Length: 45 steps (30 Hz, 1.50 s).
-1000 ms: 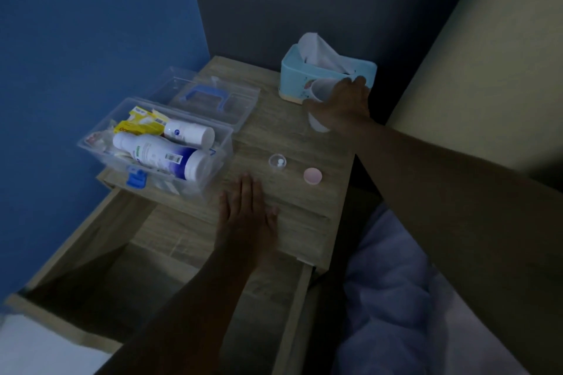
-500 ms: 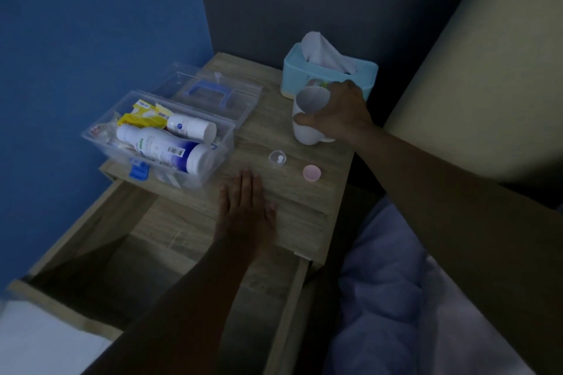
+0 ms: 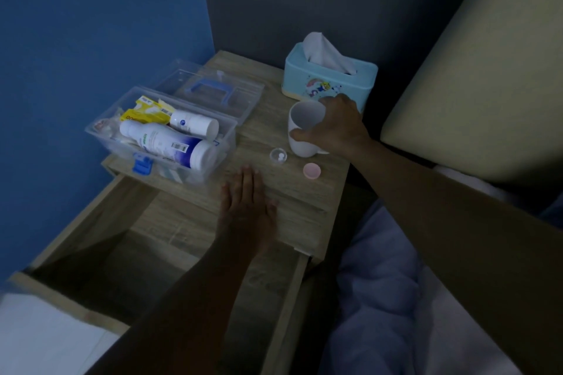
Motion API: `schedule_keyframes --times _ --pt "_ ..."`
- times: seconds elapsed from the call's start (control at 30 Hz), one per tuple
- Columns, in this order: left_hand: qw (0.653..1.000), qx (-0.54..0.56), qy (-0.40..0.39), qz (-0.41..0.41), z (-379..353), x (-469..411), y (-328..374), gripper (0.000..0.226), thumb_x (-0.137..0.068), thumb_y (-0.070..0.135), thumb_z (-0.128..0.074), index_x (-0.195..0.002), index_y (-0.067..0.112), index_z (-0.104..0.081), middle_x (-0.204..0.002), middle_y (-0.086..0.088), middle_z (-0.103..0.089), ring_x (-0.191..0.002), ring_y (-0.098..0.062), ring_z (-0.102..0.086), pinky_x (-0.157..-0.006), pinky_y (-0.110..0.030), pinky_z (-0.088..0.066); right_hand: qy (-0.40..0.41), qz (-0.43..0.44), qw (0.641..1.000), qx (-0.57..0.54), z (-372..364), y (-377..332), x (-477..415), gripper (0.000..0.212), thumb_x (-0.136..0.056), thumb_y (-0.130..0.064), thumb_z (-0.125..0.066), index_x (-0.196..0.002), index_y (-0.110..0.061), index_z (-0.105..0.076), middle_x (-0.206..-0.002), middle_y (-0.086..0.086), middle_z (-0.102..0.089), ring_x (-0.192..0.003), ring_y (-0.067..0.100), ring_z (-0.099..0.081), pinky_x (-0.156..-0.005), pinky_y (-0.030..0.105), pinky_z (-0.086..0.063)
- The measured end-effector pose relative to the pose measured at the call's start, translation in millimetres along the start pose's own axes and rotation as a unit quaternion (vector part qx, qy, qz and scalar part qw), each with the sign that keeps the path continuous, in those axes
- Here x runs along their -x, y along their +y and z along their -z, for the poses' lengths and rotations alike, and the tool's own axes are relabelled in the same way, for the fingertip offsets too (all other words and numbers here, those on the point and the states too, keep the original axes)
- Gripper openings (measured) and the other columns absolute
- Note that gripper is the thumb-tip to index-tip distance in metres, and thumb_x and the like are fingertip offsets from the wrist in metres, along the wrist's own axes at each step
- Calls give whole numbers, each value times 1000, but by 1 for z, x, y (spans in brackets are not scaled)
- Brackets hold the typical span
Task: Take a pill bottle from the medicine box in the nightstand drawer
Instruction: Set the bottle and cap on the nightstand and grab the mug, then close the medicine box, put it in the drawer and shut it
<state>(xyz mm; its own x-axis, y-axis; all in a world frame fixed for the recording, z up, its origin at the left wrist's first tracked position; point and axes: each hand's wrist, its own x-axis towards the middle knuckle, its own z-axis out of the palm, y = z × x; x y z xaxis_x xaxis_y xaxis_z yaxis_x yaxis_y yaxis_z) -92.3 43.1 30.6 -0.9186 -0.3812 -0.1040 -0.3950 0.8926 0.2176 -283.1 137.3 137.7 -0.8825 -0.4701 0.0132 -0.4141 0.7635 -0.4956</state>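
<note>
The clear medicine box (image 3: 103, 131) stands open on the nightstand top (image 3: 274, 192), its lid (image 3: 213, 85) folded back behind it. Inside lie a large white and blue bottle (image 3: 167, 144), a smaller white pill bottle (image 3: 195, 126) and yellow packets. A small clear container (image 3: 278, 156) with white pills in it stands beside a pink cap (image 3: 312, 171). My right hand (image 3: 335, 128) grips a white cup (image 3: 301, 128) standing on the top. My left hand (image 3: 246, 207) lies flat, fingers apart, on the front edge.
The drawer (image 3: 146, 253) below hangs pulled out, dark inside. A light blue tissue box (image 3: 329, 82) stands at the back right. A beige headboard (image 3: 472, 85) and pale bedding (image 3: 396, 298) lie to the right, a blue wall to the left.
My right hand has brought the white cup from in front of the tissue box towards me and set it on the top near the pills. My left hand has stayed put.
</note>
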Motion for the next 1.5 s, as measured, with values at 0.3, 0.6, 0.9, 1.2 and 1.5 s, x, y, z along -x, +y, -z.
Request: schedule_keyframes --times 0.3,0.6,0.9,1.2,1.5 --pt "1000 14 -17 -2 7 2 0 71 -102 47 -18 -158 7 0 -167 -16 1 -154 -29 0 -124 -48 -1 12 -1 999 30 -6 0 12 94 -68 -58 -82 -141 -12 -44 -135 9 -47 -126 28 -47 -101 41 -46" --pt "995 98 -6 -11 25 36 -18 69 -102 41 -36 -159 12 -12 -167 -9 -8 -154 -24 -6 -124 -39 -9 139 253 957 32 -17 -45 65 60 -88 -32 -66 -140 -9 -46 -130 12 -56 -121 20 -46 -101 39 -45" --pt "937 213 141 238 48 77 -124 35 -95 37 -44 -118 16 -59 -121 -17 -65 -102 -21 -69 -72 -31 -58 -18 45 983 -175 -62 -109 66 42 -102 -17 -43 -143 -8 -43 -124 17 -64 -111 28 -62 -86 36 -47" --pt "964 177 174 94 85 32 -152 83 -91 10 -51 -159 7 -3 -167 -9 9 -154 -25 2 -124 -42 -17 -102 -247 834 -483 -94 -143 -19 45 -107 -30 -35 -142 -7 -51 -143 17 -58 -129 34 -57 -111 47 -46" --pt "970 148 168 91 85 26 -157 76 -95 12 -49 -158 5 -8 -167 -12 1 -155 -24 2 -123 -43 -20 83 -102 846 -518 -70 -159 -18 63 -100 -58 -37 -147 -18 -46 -151 8 -51 -134 25 -52 -110 38 -42"
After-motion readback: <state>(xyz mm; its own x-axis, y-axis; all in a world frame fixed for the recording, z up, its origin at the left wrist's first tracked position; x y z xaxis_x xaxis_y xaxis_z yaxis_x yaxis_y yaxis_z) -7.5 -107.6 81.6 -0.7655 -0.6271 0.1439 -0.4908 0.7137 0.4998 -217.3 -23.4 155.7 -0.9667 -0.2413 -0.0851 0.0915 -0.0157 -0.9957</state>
